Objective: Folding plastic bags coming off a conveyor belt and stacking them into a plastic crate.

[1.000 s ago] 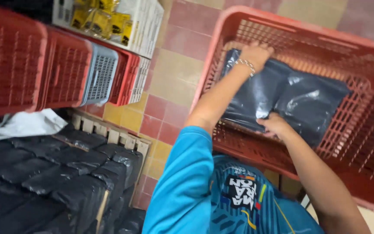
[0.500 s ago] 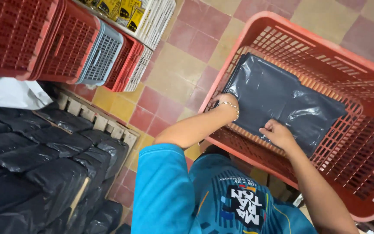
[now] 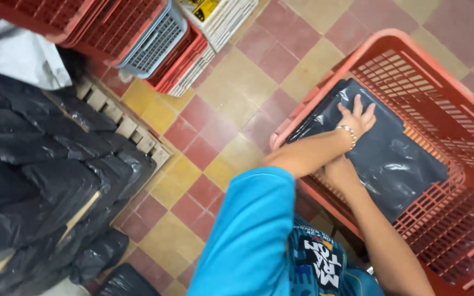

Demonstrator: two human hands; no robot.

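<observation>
Head view, the only one you've got: your left hand is lying flat on the black plastic package inside the big red crate at about 3 o'clock, fingers spread wide and pressed on top, not curled around anything, with a beaded bracelet on that wrist. The package is a flat, glossy, roughly rectangular bag sitting on the crate's mesh floor, its near corner close to the crate's rim. Your right hand is mostly tucked under your left forearm at the crate's near edge, so I honestly can't tell if its fingers are open or gripping anything. Over at 9 o'clock there's a pile of black bagged bundles stacked on a wooden pallet, and a pale grey bag sits on top of it at about 10 o'clock. Up at 11 to 12 o'clock you've got nested red baskets with a grey basket stuck among them, plus a white crate cut off by the top edge, holding something with a yellow label that's too clipped to make out. Your blue sleeve fills the bottom around 6 o'clock. The floor is red and yellow tiles.
</observation>
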